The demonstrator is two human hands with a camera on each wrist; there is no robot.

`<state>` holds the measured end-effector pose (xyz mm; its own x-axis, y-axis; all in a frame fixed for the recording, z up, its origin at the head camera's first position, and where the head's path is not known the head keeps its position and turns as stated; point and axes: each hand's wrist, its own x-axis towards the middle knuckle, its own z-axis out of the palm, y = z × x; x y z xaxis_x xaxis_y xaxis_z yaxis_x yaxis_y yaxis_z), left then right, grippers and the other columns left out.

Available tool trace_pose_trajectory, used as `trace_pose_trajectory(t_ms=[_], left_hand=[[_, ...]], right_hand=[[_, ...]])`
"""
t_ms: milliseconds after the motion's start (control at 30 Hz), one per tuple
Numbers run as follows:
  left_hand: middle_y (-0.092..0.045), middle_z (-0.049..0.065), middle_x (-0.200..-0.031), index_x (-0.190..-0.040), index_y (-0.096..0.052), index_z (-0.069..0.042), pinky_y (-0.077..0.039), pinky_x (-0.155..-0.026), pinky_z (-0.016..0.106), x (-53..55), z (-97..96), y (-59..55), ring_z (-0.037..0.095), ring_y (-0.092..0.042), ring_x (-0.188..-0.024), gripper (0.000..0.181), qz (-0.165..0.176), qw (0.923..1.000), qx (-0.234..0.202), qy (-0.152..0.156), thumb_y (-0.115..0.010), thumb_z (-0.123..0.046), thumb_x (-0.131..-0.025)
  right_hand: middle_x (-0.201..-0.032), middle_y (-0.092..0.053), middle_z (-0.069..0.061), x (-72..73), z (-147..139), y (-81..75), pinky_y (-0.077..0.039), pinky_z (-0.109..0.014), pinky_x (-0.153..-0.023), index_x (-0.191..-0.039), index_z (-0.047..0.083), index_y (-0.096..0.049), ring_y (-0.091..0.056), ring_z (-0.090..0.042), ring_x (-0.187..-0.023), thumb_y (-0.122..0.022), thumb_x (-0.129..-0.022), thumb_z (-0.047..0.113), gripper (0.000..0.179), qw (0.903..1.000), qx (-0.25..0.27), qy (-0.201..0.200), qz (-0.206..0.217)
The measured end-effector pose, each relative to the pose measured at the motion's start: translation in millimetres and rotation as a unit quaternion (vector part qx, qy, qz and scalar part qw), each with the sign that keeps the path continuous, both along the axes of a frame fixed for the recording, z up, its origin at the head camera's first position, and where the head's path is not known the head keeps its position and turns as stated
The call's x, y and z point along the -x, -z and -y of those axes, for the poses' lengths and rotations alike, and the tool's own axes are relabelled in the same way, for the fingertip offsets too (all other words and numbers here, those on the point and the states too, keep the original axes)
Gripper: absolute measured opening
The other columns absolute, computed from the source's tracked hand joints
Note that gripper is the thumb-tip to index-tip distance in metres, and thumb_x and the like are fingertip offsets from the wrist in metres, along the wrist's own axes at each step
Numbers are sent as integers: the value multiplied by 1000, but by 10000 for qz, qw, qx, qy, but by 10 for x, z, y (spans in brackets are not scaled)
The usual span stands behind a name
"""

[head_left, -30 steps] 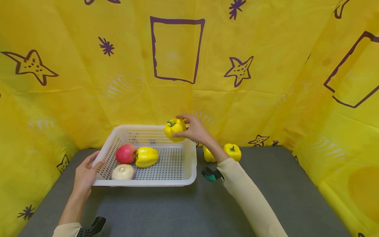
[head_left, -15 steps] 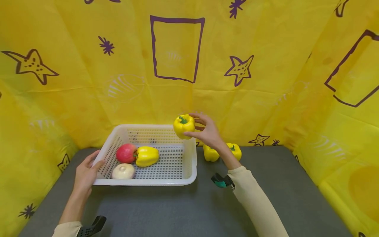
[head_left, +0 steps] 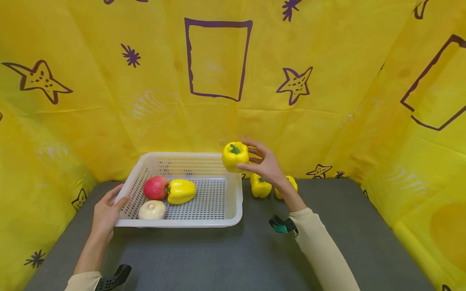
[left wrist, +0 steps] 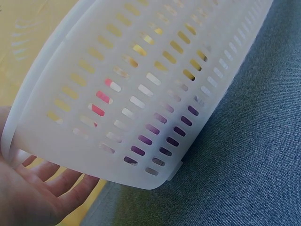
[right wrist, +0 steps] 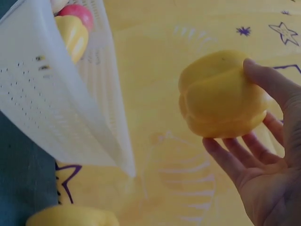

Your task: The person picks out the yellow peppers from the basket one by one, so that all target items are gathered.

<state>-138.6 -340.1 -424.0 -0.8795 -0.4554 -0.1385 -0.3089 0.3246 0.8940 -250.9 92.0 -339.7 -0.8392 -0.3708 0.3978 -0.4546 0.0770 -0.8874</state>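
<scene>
Backdrop: where the yellow cloth curtain with purple drawings ends, the dark grey worktop begins.
Basket: a white, oblong, slotted plastic basket, on the left side of the worktop.
Hands: the left hand holds the basket's left end; the right hand grips the held pepper between thumb and fingers.
Held pepper: a glossy yellow bell pepper with green stem, raised near the basket's back right corner.
Loose peppers: two similar yellow ones, the nearer-basket pepper and the partly hidden pepper.
Basket contents: a yellow pepper lying sideways, a red round fruit, a whitish flattened vegetable.
Handling: a spread, light grip and height above the rim should suit; steadying the basket helps.
Views: right wrist reveals a gap between held pepper and basket; left wrist, purple through slots.
</scene>
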Motion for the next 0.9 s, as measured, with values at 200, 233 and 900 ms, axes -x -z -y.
trace_pose_trajectory(t_ms=[200,233,900], left_hand=[[-47,22,-144,-154,-32,-14,-46,-66,20,-15,-22,-16,-3,-54,-80,64,25,10000,8,1,-55,-38,-99],[-47,22,-144,-154,-32,-14,-46,-66,20,-14,-23,-12,-3,-54,-80,64,29,10000,23,-9,-55,-37,-99],[-49,21,-143,-153,-35,-16,-46,-69,21,-2,-12,4,-5,-54,-80,62,13,10000,6,-73,-55,-37,-99]], right_hand=[[-143,-50,-8,12,-237,37,-44,-45,-100,-139,8,-53,-50,-31,-127,-79,-80,5,64,9995,2,-212,254],[-143,-49,-9,16,-284,45,-45,-44,-100,-139,8,-53,-50,-31,-127,-79,-80,4,64,9991,33,-283,303],[-142,-49,-2,-1,-1279,306,-51,-27,-89,-144,2,-45,-53,-12,-123,-67,-89,-3,60,9975,288,-200,616]])
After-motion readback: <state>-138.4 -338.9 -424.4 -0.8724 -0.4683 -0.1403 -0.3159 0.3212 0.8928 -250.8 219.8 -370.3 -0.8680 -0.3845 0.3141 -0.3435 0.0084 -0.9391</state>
